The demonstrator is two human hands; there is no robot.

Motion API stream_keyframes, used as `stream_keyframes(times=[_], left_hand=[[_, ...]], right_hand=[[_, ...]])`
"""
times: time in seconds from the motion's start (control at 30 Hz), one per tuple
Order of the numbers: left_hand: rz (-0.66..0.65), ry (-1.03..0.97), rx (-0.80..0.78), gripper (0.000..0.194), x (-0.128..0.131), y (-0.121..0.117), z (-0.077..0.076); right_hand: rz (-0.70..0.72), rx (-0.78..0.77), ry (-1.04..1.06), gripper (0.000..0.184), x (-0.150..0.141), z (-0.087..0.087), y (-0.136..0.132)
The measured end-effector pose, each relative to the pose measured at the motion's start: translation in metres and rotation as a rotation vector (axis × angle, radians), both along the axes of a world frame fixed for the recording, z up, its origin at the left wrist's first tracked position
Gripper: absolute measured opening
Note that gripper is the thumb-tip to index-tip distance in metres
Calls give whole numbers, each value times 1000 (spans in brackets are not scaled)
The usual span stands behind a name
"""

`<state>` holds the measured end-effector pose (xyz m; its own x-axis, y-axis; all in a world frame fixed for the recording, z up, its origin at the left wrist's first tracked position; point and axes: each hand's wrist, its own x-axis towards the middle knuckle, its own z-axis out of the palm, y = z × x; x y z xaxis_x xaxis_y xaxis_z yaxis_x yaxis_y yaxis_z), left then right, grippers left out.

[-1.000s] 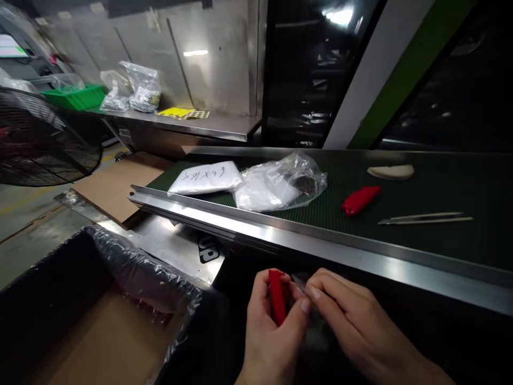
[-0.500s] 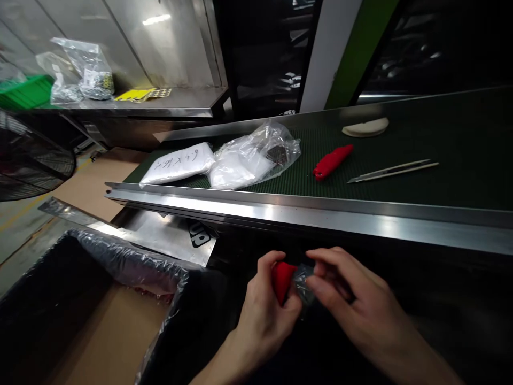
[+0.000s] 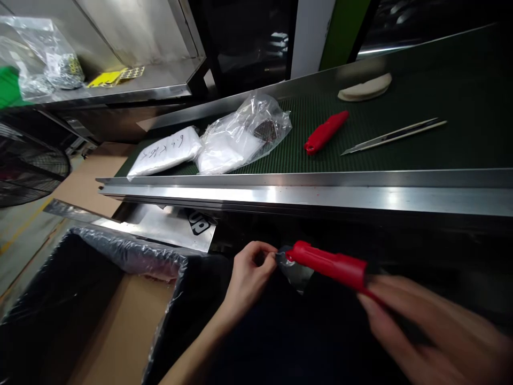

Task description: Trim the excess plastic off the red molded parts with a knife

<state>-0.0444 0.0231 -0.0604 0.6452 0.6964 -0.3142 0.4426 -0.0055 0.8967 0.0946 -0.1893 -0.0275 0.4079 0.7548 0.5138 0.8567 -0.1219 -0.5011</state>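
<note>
My right hand [image 3: 425, 331] is blurred and grips the end of a long red plastic piece [image 3: 326, 263], held level below the conveyor's steel rail. My left hand [image 3: 250, 272] pinches a small clear plastic wrapper [image 3: 294, 271] at the red piece's left tip. On the green belt [image 3: 460, 139] lie a second red piece [image 3: 325, 131], a pair of metal tweezers [image 3: 395, 136], a cream crescent-shaped piece [image 3: 364, 88], a crumpled clear bag [image 3: 244, 136] and a white packet with handwriting [image 3: 164, 152].
A cardboard box lined with a dark plastic bag [image 3: 100, 299] stands at the lower left. A black fan grille [image 3: 28, 171] sits at the left edge. A steel shelf [image 3: 120, 88] behind holds plastic bags and yellow sheets.
The red piece went from upright in my left hand to level in my right hand, drawn out to the right. My left hand now pinches only the wrapper. The view tilted down and left.
</note>
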Motion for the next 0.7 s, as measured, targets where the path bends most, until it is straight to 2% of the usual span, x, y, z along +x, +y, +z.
stream_keyframes(times=[0.1,0.33,0.47,0.57,0.7], left_hand=[[24,-15,-35,16,3,-5,7],[79,-66,-97,26,9,-11,9],[68,-121,-102,28,11,-13,14],[24,-174,-44,26,10,-13,15],[-74,-260,142,16,5,-16,7]], right_hand=[[70,21,-159,24,-9,-2,8],[136,-4,-197,24,-12,9,12],[225,-104,-204,32,-11,3,8],[301,-130,-198,32,-12,-6,8],[317,-144,-246,39,-11,-14,10]])
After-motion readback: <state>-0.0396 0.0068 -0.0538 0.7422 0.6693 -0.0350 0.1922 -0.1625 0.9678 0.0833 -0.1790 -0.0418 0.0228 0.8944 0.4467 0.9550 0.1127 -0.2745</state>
